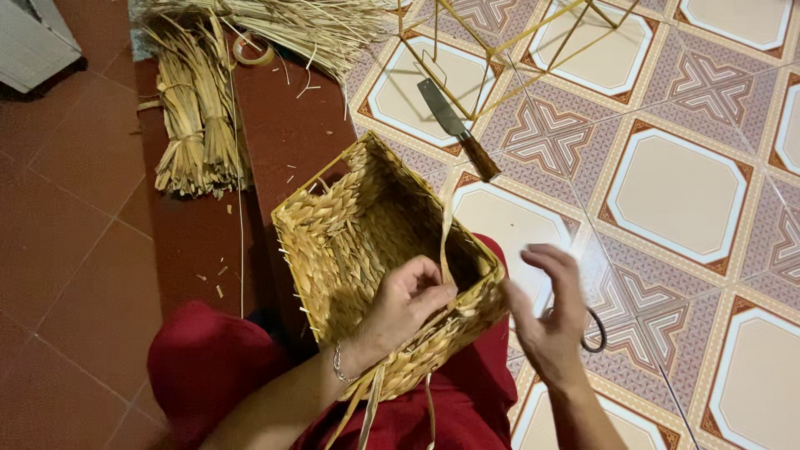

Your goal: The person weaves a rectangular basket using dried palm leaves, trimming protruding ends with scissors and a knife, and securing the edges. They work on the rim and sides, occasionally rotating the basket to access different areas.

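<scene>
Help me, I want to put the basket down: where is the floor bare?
Bare tiles right of the knife, and red floor left of the straw bundles. Crowded around the basket and by the scissors.

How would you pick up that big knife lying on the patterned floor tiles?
Probably by the brown wooden handle of the flat steel-bladed knife. It lies flat on the patterned tiled floor with the handle end pointing toward the woven straw basket, so come from that near side and close the fingers around the rounded handle. The blade points away, under the thin yellow rod frame.
</scene>
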